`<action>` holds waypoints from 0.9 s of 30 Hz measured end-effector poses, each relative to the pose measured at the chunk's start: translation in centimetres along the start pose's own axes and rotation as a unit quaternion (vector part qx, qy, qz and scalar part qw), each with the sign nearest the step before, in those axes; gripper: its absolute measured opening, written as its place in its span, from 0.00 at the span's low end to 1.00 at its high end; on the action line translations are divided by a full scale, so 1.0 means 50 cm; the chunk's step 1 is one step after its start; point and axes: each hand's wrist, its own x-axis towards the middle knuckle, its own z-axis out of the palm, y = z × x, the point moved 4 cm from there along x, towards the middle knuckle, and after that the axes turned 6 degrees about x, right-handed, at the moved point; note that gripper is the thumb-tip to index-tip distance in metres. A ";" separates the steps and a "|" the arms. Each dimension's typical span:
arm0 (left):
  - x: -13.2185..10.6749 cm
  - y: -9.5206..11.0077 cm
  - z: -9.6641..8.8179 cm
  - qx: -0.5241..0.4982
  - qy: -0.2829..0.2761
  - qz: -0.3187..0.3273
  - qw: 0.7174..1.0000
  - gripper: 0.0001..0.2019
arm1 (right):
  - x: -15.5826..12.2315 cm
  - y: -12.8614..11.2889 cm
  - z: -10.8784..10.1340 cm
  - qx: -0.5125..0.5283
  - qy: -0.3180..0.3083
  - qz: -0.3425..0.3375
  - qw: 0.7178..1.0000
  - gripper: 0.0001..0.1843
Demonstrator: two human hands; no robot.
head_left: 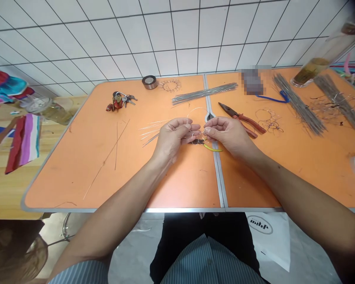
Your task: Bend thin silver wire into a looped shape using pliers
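My left hand is closed, thumb against the fingers, pinching a thin wire. A curved loop of this wire arches above the fingertips. Facing it, my right hand is closed in a pinch on the wire's other side; the exact hold is too fine to make out. Just below the fingertips lie small pliers with a yellow handle, partly hidden. Several loose straight wires stick out on the table behind my left hand. Beyond my right hand rest larger pliers with red handles.
On the orange table are a tape roll, keys, a wire bundle, another bundle, wire scraps and a tilted bottle. At the left, a person's arm is near striped cloth.
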 end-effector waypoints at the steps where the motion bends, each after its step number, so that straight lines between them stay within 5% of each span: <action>1: 0.000 -0.001 0.001 0.002 -0.008 0.004 1.000 0.07 | 0.001 0.001 -0.002 0.000 0.000 -0.001 1.000 0.12; 13: 0.004 0.012 0.000 -0.027 -0.013 -0.009 0.999 0.07 | 0.003 0.009 -0.011 0.001 0.026 0.010 1.000 0.10; 22: 0.001 0.006 0.008 -0.026 -0.048 -0.008 0.998 0.23 | 0.000 0.006 -0.005 0.051 0.037 0.036 0.997 0.19; 27: 0.004 0.003 0.007 -0.033 -0.046 -0.002 0.998 0.21 | -0.001 0.012 0.000 0.090 0.032 0.059 0.994 0.25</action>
